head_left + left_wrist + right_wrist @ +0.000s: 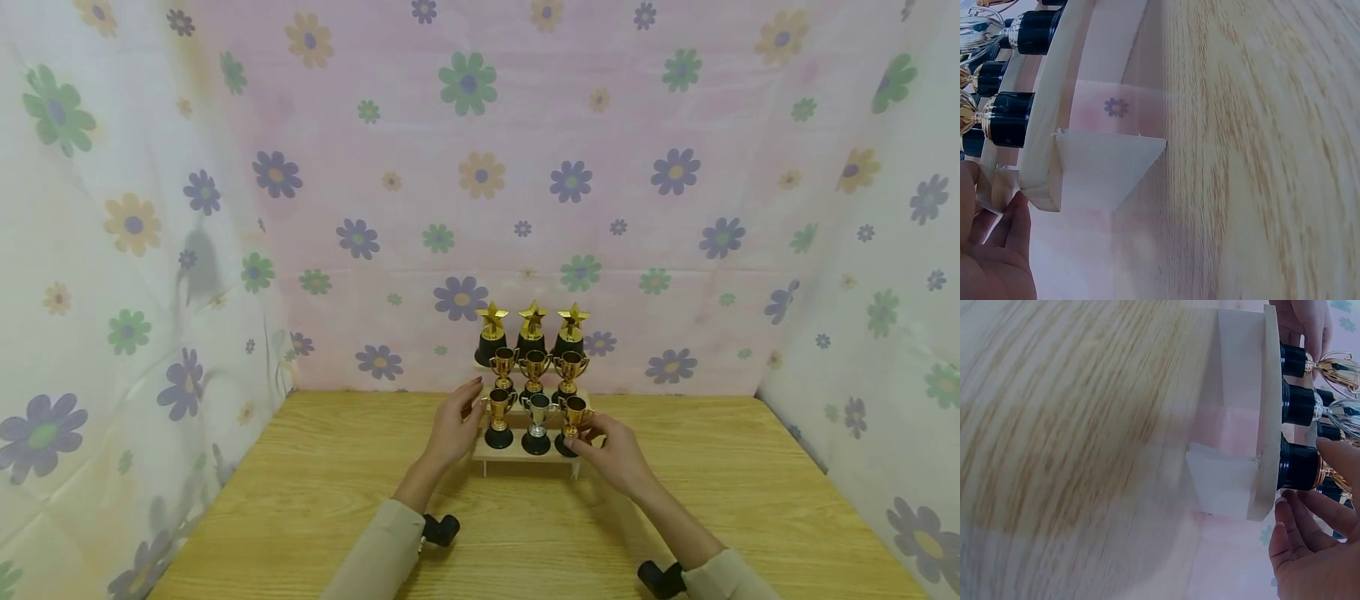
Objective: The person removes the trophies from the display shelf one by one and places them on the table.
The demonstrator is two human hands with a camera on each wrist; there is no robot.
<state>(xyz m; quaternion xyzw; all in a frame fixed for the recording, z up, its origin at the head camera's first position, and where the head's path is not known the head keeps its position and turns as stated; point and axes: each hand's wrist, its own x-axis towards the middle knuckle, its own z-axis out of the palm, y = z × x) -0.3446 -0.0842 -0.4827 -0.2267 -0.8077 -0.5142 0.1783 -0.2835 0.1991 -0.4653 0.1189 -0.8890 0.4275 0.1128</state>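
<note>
A stepped wooden stand [517,456] carries small trophies in three rows. On its front step stand a gold trophy cup [498,407] at left, a silver trophy cup [537,410] in the middle and another gold trophy cup [574,412] at right. My right hand [617,454] pinches the right gold cup by its black base [1300,466], which sits on the step. At the stand's left side is my left hand [454,425]; its fairly straight fingers [1017,219] touch the end of a step. Part of the left thumb is cut off in the left wrist view.
Gold cups [535,367] line the middle step, and gold star trophies [532,321] the top one. The stand is on a wood-grain table [360,467], before a flowered cloth [405,208] that also hangs at both sides. Black wrist devices [441,530] hang under both forearms.
</note>
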